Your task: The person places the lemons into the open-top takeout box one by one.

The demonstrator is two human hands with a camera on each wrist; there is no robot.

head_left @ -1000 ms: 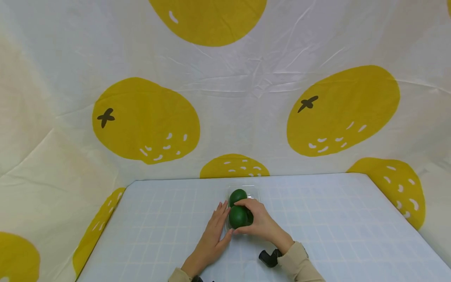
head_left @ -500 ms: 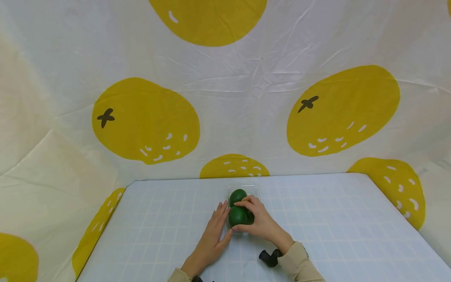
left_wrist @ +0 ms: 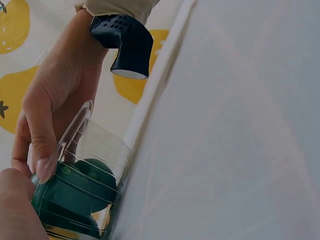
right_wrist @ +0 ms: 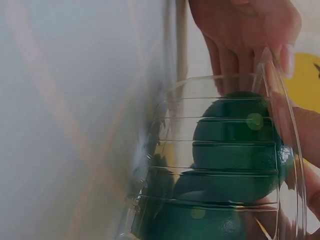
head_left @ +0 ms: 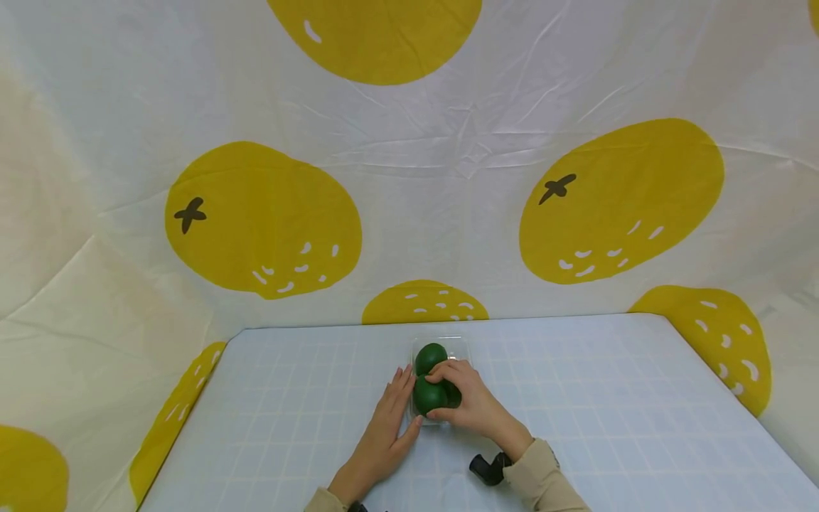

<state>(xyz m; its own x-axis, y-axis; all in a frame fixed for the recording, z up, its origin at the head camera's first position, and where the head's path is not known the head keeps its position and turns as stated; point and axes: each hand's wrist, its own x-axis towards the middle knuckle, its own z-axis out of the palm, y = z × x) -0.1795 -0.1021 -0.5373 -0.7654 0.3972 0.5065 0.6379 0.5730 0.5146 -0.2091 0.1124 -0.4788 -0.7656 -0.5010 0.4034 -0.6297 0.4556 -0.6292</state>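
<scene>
A clear plastic box (head_left: 459,345) stands on the table with several dark green, rounded fruits in it; their kind is hard to tell. My right hand (head_left: 476,402) grips the near green fruit (head_left: 429,395), thumb at its near side and fingertips over its far side. Just beyond lies another green fruit (head_left: 431,358). A third green fruit (head_left: 453,393) sits partly hidden under my right hand. My left hand (head_left: 387,425) rests along the box's left side with its fingers straight. In the right wrist view the ribbed box wall (right_wrist: 225,107) shows the fruits (right_wrist: 235,132) through it.
A pale checked cloth (head_left: 288,398) covers the table. Behind and beside it hangs a white curtain (head_left: 441,227) printed with yellow fruits. A black wrist camera (head_left: 489,469) sticks out below the right wrist.
The near green fruit has shifted slightly left in the box. My right fingers now curl further over it. The left hand keeps its place.
</scene>
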